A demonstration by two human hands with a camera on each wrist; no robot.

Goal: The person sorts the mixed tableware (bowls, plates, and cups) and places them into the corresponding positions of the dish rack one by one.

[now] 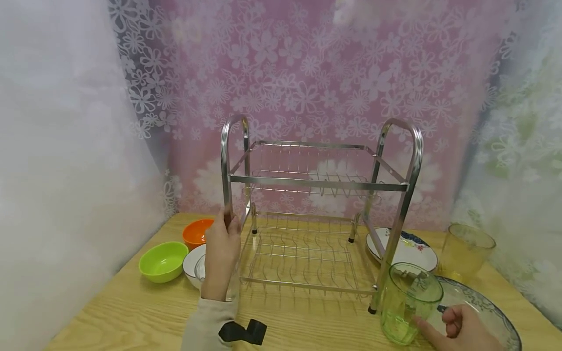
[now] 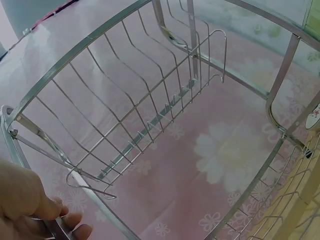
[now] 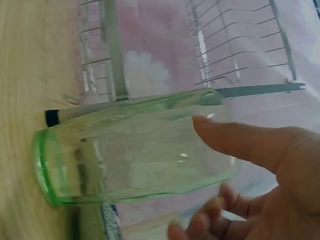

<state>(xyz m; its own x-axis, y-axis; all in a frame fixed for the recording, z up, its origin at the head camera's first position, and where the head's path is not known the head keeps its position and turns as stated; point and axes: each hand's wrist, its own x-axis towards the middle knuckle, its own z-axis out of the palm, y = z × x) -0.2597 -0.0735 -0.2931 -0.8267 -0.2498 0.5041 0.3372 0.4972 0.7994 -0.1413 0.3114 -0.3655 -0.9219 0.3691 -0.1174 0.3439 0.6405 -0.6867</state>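
A two-tier metal dish rack (image 1: 325, 183) stands in the middle of the table. My left hand (image 1: 221, 248) grips its front left post, and the curled fingers (image 2: 30, 200) show at the lower left of the left wrist view. At the front right, a green-tinted glass (image 1: 397, 321) stands upright beside the rack's foot. My right hand (image 1: 470, 334) is at the glass's right side, its thumb (image 3: 240, 145) extended across the glass and the other fingers loosely bent below. Whether the thumb touches the glass is hard to tell.
On the left are an orange bowl (image 1: 195, 233), a lime-green bowl (image 1: 162, 261) and a white bowl (image 1: 191, 263), partly behind my forearm. To the right lie a flower-patterned plate (image 1: 406, 251), a larger dark-rimmed plate (image 1: 487, 312) and a yellowish glass (image 1: 465, 256). Floral curtains surround the table.
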